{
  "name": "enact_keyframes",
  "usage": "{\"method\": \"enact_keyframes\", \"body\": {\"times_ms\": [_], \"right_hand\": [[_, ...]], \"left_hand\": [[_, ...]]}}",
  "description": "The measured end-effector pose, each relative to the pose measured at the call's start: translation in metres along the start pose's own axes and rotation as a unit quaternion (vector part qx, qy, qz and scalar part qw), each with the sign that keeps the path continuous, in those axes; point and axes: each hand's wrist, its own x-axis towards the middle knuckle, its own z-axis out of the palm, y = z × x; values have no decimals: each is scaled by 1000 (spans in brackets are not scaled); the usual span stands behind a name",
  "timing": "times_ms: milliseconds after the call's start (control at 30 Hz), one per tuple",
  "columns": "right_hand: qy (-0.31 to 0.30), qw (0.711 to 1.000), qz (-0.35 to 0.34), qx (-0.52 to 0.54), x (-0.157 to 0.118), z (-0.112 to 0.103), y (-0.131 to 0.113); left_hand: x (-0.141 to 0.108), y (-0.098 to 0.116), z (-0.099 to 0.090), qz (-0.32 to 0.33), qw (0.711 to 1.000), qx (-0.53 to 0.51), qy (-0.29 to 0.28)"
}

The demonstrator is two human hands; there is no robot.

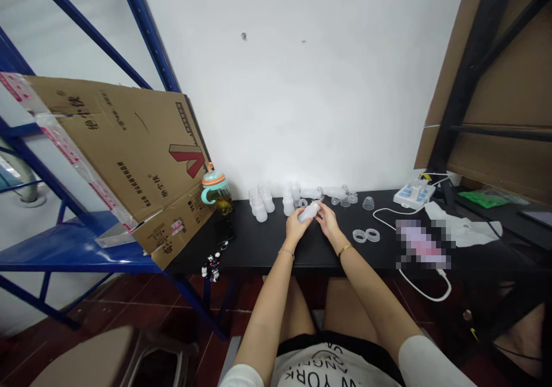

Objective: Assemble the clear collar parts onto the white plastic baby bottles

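Note:
My left hand (295,226) is wrapped round a translucent white bottle (307,212), which lies tilted above the black table. At the bottle's upper right end, the fingers of my right hand (327,220) are pressed together on its tip; what exactly they pinch is too small to tell. Several similar white bottles (259,209) stand to the left, and others stand or lie behind my hands near the wall. Two clear rings (372,235) lie right of my right hand. A clear dome-shaped cap (368,203) sits farther back.
A teal-lidded jug (218,190), a dark phone (226,228) with a beaded charm, and a large cardboard box (125,157) are at left. On the right are a power strip (414,195), white cable, a blurred pink item (423,244) and a white cloth (470,229).

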Motion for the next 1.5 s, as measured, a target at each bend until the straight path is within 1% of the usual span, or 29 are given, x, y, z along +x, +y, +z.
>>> {"method": "enact_keyframes", "body": {"times_ms": [733,900,1000,1100,1233,1400,1500], "right_hand": [[-5,1000,-23,-11,-3,-1,-1],[-3,1000,-25,-17,-5,0,-3],[-5,999,-23,-22,-6,0,-3],[-8,1000,-16,-24,-6,1,-3],[-29,999,-8,-24,-8,3,-3],[-78,996,0,-33,-13,7,-4],[-89,995,3,-35,-14,7,-3]], "left_hand": [[2,-4,1,0,1000,-9,0],[1,-1,0,3,1000,1,-5],[0,0,0,11,1000,5,-2],[0,-1,0,2,1000,5,8],[1,-4,1,12,1000,5,9],[2,-6,2,13,1000,-1,5],[2,-8,4,22,1000,-11,7]]}}
